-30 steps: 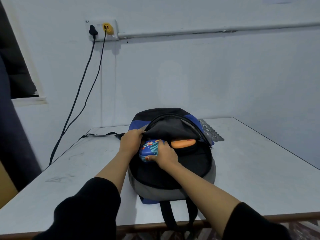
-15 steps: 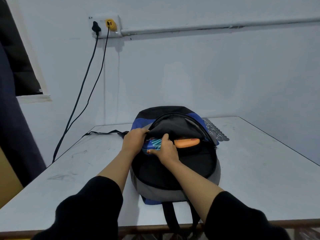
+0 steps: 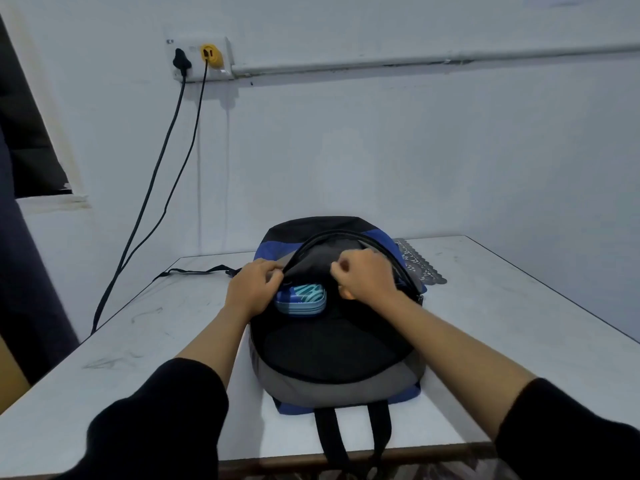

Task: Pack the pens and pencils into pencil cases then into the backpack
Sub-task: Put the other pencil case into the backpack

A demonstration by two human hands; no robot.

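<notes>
The left hand (image 3: pixel 254 289) is closed on the left edge of the backpack's (image 3: pixel 332 348) open mouth, fingers pinching the black fabric there. The right hand (image 3: pixel 367 277) is curled into a loose fist at the middle of the same opening, fingertips gathered on the upper flap; whether it grips a zipper pull or only fabric cannot be told. Both forearms are bare, with black sleeves (image 3: pixel 156 420) pushed up toward the elbows.

Between the two hands, just inside the backpack's mouth, lies a blue pencil case (image 3: pixel 300 299) with a teal striped pattern, its near edge showing below the flap and touching the left hand's side. No other case can be seen in the opening.

The backpack lies flat on the white counter (image 3: pixel 502 341), black and grey with blue side panels, its top toward the wall and its two black straps (image 3: pixel 353 441) hanging over the counter's near edge. Behind the backpack to the right, a grey scalloped mat (image 3: pixel 424 270) peeks out on the counter. On the wall above and left of the backpack, a socket plate (image 3: pixel 199 58) holds a black plug and a yellow one, their cables (image 3: pixel 156 174) running down past the counter's left side.
</notes>
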